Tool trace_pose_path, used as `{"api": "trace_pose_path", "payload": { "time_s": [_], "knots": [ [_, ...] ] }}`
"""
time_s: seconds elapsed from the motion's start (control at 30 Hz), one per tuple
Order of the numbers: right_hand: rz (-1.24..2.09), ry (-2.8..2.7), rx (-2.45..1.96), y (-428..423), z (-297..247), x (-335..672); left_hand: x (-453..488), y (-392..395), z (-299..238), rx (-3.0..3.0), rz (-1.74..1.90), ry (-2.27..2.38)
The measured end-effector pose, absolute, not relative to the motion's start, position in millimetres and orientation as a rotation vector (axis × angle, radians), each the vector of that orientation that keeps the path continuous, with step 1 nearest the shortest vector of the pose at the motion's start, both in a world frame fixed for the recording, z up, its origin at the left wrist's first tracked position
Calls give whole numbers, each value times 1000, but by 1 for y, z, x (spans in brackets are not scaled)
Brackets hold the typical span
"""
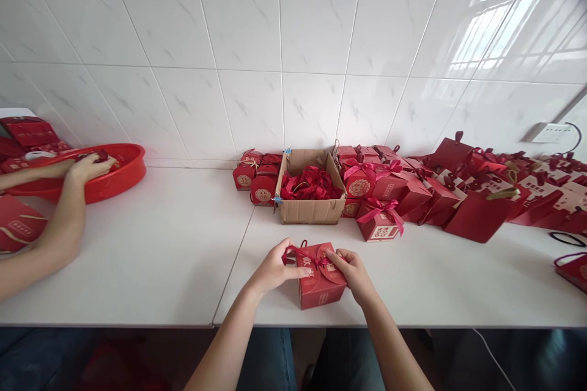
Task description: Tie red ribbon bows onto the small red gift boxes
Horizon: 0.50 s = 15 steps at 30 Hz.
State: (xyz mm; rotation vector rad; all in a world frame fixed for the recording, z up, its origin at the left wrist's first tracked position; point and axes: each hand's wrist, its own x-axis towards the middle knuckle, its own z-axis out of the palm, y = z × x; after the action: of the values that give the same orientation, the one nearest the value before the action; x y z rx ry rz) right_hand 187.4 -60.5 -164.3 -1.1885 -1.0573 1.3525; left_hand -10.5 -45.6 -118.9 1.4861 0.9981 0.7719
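A red gift box (321, 293) with pale printed characters stands on the white table near its front edge. A thin red ribbon (320, 261) crosses its top and gathers at the middle. At the box's left side, my left hand (276, 267) is closed on one part of the ribbon, its thumb lying across the top of the box. On the other side, my right hand (351, 273) pinches the ribbon near the right top edge. My fingers hide the ribbon's ends. Just behind is an open cardboard box (310, 212) with red ribbons (312, 183) inside.
A finished-looking box with a pink bow (380, 220) stands behind to the right. Many red boxes and bags (479, 214) line the wall there. Small red boxes (263, 188) sit left of the carton. At far left, another person's hands (89, 168) reach into a red basin (123, 174).
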Motion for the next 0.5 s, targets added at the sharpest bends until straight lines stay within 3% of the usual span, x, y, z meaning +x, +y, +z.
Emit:
{"api": "trace_pose_path", "payload": {
  "time_s": [0.5],
  "knots": [
    [1488, -1034, -1081, -62, -180, 207, -15, -52, -118, 1454, 753, 971]
  ]
}}
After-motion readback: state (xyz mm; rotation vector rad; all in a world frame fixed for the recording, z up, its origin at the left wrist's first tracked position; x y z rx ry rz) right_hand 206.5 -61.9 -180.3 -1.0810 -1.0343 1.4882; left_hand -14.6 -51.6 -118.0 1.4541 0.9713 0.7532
